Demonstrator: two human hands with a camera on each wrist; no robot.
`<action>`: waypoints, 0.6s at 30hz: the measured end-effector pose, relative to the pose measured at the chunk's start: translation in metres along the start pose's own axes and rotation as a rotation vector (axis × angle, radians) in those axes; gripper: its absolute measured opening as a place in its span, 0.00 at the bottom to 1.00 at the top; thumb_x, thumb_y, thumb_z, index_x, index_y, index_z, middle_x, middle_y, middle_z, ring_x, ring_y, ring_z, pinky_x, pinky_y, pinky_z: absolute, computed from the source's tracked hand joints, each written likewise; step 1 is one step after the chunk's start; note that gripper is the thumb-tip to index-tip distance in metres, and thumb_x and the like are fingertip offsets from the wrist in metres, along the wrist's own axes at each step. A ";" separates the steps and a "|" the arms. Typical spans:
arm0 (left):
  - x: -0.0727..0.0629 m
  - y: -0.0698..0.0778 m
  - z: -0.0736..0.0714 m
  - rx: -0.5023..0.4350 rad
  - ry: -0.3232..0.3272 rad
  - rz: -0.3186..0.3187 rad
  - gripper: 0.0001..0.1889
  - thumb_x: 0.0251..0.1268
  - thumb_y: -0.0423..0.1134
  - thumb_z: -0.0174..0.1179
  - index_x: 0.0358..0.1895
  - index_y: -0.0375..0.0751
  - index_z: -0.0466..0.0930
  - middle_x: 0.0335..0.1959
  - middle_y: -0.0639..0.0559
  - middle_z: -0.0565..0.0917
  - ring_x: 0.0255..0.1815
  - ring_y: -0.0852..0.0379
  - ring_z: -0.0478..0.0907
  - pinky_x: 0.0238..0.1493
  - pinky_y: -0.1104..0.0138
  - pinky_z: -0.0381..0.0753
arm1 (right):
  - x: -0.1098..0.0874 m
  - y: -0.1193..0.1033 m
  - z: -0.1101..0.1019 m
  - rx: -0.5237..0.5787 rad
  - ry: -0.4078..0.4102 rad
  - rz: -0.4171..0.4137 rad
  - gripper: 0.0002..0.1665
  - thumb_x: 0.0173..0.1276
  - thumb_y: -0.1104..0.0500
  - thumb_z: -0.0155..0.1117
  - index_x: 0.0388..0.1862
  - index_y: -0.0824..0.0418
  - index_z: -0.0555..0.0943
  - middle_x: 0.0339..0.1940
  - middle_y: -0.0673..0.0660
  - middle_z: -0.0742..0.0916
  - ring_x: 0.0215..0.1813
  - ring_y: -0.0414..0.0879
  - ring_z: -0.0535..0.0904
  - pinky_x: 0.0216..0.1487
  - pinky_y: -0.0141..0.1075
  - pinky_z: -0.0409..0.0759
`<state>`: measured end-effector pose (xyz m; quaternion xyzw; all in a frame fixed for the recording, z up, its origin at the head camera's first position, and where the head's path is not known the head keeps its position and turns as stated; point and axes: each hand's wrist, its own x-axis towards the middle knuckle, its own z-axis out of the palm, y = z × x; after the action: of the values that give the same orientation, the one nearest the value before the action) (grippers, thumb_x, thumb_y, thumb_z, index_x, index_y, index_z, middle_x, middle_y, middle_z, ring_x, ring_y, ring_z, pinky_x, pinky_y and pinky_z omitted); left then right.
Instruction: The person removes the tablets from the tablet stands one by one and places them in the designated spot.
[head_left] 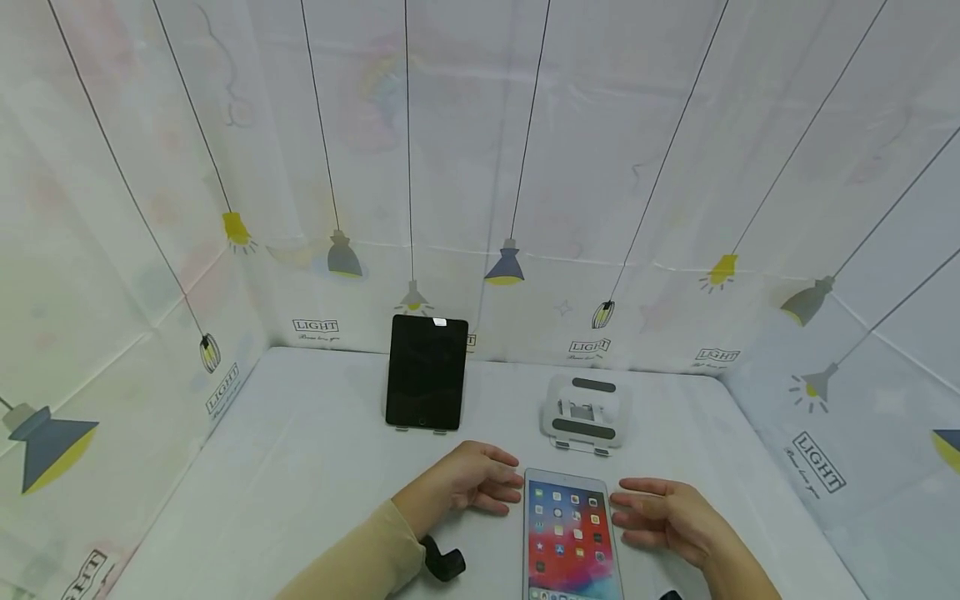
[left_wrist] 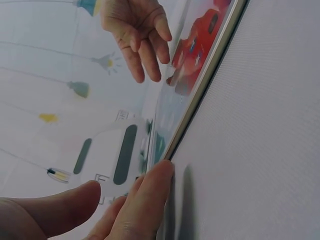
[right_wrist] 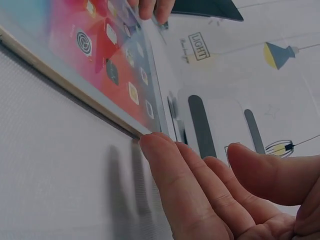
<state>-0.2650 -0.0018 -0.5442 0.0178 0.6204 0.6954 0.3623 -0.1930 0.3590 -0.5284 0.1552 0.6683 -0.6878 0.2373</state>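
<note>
A tablet (head_left: 572, 529) with a lit red and blue home screen lies face up on the white table, between my two hands. My left hand (head_left: 476, 479) is at its left edge, fingers fairly straight and thumb apart. In the left wrist view its fingertips (left_wrist: 162, 172) come right up to the tablet's corner; whether they touch it I cannot tell. On the opposite edge is my right hand (head_left: 675, 518), fingers extended. The right wrist view puts its index finger (right_wrist: 167, 172) close against the other corner, contact unclear. Neither hand grips anything.
Behind the left hand, a dark-screened tablet (head_left: 426, 375) leans upright on a stand. A white stand (head_left: 583, 429) with dark pads sits behind the lit tablet. Lamp-printed curtains (head_left: 450, 167) enclose the table (head_left: 315, 467) at the back and sides.
</note>
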 end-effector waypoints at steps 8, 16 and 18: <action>-0.003 0.002 -0.008 0.008 -0.023 0.007 0.20 0.73 0.34 0.69 0.65 0.34 0.82 0.55 0.38 0.92 0.45 0.48 0.95 0.42 0.55 0.95 | 0.002 -0.005 -0.001 0.008 -0.038 -0.045 0.43 0.81 0.59 0.64 0.85 0.72 0.57 0.67 0.64 0.88 0.61 0.60 0.91 0.59 0.53 0.90; -0.010 0.003 -0.023 -0.002 -0.023 0.040 0.23 0.72 0.34 0.69 0.67 0.32 0.80 0.59 0.36 0.90 0.49 0.46 0.94 0.46 0.51 0.94 | 0.003 -0.013 0.009 -0.006 -0.054 -0.078 0.46 0.82 0.57 0.64 0.86 0.73 0.53 0.71 0.66 0.85 0.63 0.61 0.90 0.60 0.53 0.90; -0.013 0.004 -0.027 -0.006 -0.018 0.050 0.24 0.73 0.34 0.69 0.68 0.32 0.80 0.60 0.36 0.90 0.51 0.45 0.93 0.47 0.50 0.94 | 0.003 -0.016 0.012 -0.006 -0.058 -0.087 0.46 0.82 0.57 0.64 0.86 0.73 0.52 0.71 0.65 0.86 0.63 0.61 0.90 0.60 0.52 0.90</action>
<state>-0.2705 -0.0316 -0.5414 0.0385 0.6146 0.7058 0.3502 -0.2031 0.3463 -0.5162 0.1053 0.6694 -0.6996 0.2267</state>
